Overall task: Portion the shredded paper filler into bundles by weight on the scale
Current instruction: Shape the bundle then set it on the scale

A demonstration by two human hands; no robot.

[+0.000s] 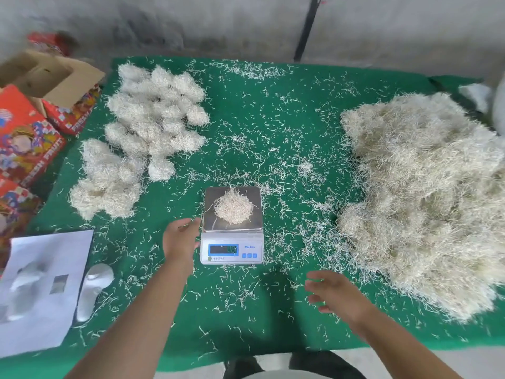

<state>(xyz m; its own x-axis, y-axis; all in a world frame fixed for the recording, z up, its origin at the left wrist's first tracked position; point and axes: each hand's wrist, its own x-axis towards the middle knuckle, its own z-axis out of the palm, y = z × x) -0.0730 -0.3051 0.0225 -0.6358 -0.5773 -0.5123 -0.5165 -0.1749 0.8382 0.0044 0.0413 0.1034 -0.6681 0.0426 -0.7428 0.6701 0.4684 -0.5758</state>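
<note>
A small digital scale stands at the front middle of the green table, its blue display lit. On its steel pan lies a round bundle of shredded paper. My left hand hovers just left of the scale, fingers apart and empty. My right hand is blurred, low and right of the scale, fingers spread, holding nothing. The big loose pile of shredded paper covers the table's right side. Several finished bundles are heaped at the back left, with more bundles in front of them.
Loose shreds litter the green cloth. Red printed fruit boxes and an open cardboard box stand off the left edge. White moulded trays lie at the front left. A grey wall runs behind.
</note>
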